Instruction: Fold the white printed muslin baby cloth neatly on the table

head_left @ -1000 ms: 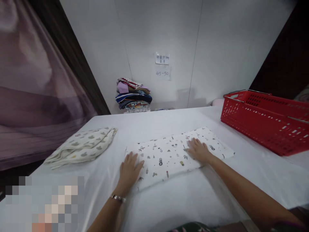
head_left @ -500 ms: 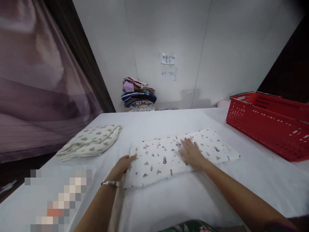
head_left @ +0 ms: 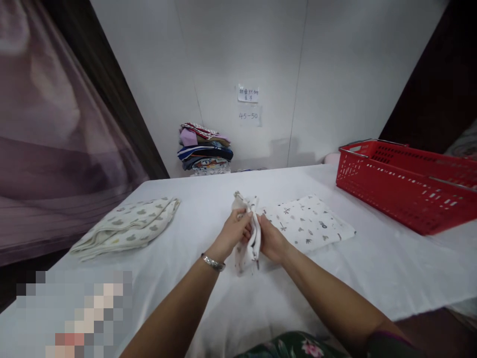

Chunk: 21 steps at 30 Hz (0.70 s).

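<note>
Left hand: the left hand (head_left: 233, 232), a metal bracelet (head_left: 213, 262) on its wrist, was closed, its fingers curled around the raised end of a white printed cloth (head_left: 309, 226), a thin soft fabric dotted with small dark motifs.
Right hand: the right hand (head_left: 271, 242) pressed in from the other side, its fingers closed on the same bunched end, so the fabric stood pinched between the two hands.
Cloth position: its right half lay flat on the white-covered table (head_left: 208, 186). Its left end was lifted and gathered upright at the middle of the table, with a loose fold hanging below the hands.
Surroundings: a folded cream cloth with grey shapes (head_left: 128, 226) lay well apart to the left. A red plastic basket (head_left: 406, 184) stood at the right edge. A stack of folded coloured clothes (head_left: 204, 149) sat against the wall under two paper notes (head_left: 248, 102).
Risk, slipping: the gathered end looked bunched rather than flat, so layers could slide out of the pinch and the edges fall out of line.
Risk, dragging: nothing weighed down the flat half, so a pull on the raised end could drag it and wrinkle it on the smooth cover.
</note>
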{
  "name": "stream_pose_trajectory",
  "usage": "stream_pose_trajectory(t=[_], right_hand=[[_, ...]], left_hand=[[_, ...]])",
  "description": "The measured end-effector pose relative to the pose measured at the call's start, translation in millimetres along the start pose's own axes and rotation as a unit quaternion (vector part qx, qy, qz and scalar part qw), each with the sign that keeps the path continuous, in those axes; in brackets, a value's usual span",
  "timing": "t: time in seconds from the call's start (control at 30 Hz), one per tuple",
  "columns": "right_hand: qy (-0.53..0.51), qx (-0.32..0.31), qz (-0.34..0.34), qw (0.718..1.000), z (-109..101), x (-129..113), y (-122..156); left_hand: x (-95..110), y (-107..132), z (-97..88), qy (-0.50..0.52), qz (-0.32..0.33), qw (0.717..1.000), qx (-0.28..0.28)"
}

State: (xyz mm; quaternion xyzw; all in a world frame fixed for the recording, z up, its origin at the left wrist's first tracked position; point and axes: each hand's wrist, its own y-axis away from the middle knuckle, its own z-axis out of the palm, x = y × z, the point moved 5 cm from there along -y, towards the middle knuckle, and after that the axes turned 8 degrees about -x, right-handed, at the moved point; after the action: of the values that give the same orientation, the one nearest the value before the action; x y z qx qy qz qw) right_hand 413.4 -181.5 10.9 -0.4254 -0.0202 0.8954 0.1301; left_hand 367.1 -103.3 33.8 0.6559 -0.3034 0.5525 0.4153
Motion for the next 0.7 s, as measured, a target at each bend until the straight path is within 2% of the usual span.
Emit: stream_pose_trajectory(t=[0.1, 0.23, 0.33, 0.47, 0.57, 0.63, 0.7], right_hand=[[-0.024, 0.024, -0.012, 0.999, -14.7, -1.6, 11.1], [-0.009, 0.048, 0.023, 0.999, -29.9, 5.1, 21.3], [0.01, 0.072, 0.039, 0.997, -36.9, 10.9, 20.1], [0.041, 0.084, 0.071, 0.993, -44.4, 12.0, 14.8], [0.096, 0.095, 0.084, 0.987, -58.4, -12.6, 16.5], [0.152, 0.101, 0.077, 0.98, -74.3, -46.5, 23.5], [0.222, 0.121, 0.075, 0.965, -98.3, -88.7, 37.4]], left_hand=[[-17.2, -2.4, 19.8, 0.048, -0.026, 0.998, -0.026], [-29.6, 1.1, 27.6, 0.101, -0.038, 0.994, -0.03], [-27.4, 5.6, 19.8, 0.095, -0.027, 0.995, -0.022], [-24.2, 13.1, -12.8, -0.034, 0.043, 0.997, 0.062], [-40.0, 15.6, -37.2, -0.112, 0.062, 0.984, 0.121], [-58.2, 12.6, -45.5, -0.132, 0.046, 0.982, 0.125], [-75.2, 6.9, -45.2, -0.14, 0.027, 0.984, 0.103]])
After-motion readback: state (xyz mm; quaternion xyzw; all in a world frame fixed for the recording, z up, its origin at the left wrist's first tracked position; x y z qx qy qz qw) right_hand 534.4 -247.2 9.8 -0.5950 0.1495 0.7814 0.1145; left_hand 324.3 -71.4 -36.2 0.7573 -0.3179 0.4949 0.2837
